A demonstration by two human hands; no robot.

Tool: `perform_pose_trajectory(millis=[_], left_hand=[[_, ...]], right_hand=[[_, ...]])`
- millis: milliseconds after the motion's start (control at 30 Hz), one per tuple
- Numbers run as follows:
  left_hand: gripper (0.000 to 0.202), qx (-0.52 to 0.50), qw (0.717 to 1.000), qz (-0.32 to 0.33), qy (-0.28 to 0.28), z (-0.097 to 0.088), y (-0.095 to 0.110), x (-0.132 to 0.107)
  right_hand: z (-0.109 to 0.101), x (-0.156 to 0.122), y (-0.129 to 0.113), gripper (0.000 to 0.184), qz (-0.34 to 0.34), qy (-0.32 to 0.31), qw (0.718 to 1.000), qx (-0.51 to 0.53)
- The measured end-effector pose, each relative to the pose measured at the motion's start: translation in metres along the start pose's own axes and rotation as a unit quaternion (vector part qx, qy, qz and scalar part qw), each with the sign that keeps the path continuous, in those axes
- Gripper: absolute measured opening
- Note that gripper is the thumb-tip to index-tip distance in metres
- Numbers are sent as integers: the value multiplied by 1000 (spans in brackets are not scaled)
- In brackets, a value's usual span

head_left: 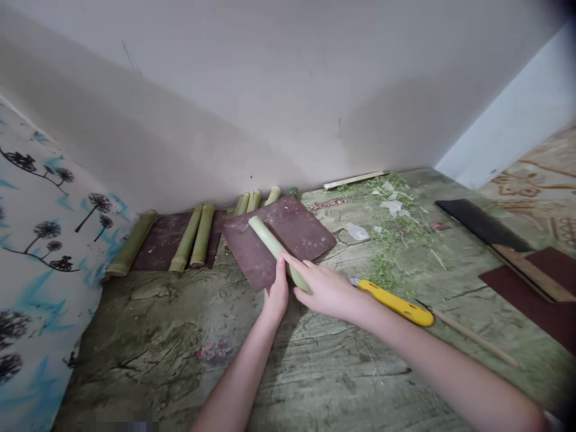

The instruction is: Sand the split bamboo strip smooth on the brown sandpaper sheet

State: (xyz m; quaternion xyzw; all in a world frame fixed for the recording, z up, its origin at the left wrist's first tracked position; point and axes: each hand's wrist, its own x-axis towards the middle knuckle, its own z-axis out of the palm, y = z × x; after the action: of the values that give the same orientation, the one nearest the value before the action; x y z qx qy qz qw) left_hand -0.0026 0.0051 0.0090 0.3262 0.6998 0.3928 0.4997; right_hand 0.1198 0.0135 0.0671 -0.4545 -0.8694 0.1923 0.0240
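Note:
A pale green bamboo tube point(265, 236) lies slantwise across a dark maroon sheet of sandpaper point(312, 231) marked with whitish dust. My right hand point(324, 287) is closed around the tube's near end, index finger stretched along it. Under the sheet's near edge, my left hand point(276, 294) grips the sandpaper, its thumb up against the tube; its other fingers are mostly hidden. A yellow utility knife point(396, 302) rests on the table just beyond my right forearm. A thin wooden stick point(477, 338) lies beside it.
Several bamboo pieces point(202, 234) lie left, some on another maroon sheet point(159, 243). Green shavings point(387, 252) and a clear plastic scrap point(357, 231) litter the table point(157, 336). At right are a black flat object point(483, 225) and more maroon sheets point(524, 291). A wall stands behind.

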Motion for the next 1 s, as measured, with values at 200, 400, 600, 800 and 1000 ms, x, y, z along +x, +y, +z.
perform_pose_trajectory(millis=[200, 400, 600, 800, 1000], left_hand=[[75, 14, 998, -56, 25, -1, 5, -3], [76, 8, 999, -53, 11, -3, 3, -3], [78, -8, 998, -34, 45, 0, 2, -3], [71, 5, 999, -28, 28, -3, 6, -5], [58, 21, 999, 30, -3, -10, 3, -3]], right_hand=[[1, 1, 0, 75, -1, -8, 998, 67], [-1, 4, 0, 68, 47, 14, 992, 119], [9, 10, 6, 56, 65, 36, 980, 187], [5, 7, 3, 56, 19, 107, 994, 1], [4, -1, -5, 64, -12, 62, 992, -104]])
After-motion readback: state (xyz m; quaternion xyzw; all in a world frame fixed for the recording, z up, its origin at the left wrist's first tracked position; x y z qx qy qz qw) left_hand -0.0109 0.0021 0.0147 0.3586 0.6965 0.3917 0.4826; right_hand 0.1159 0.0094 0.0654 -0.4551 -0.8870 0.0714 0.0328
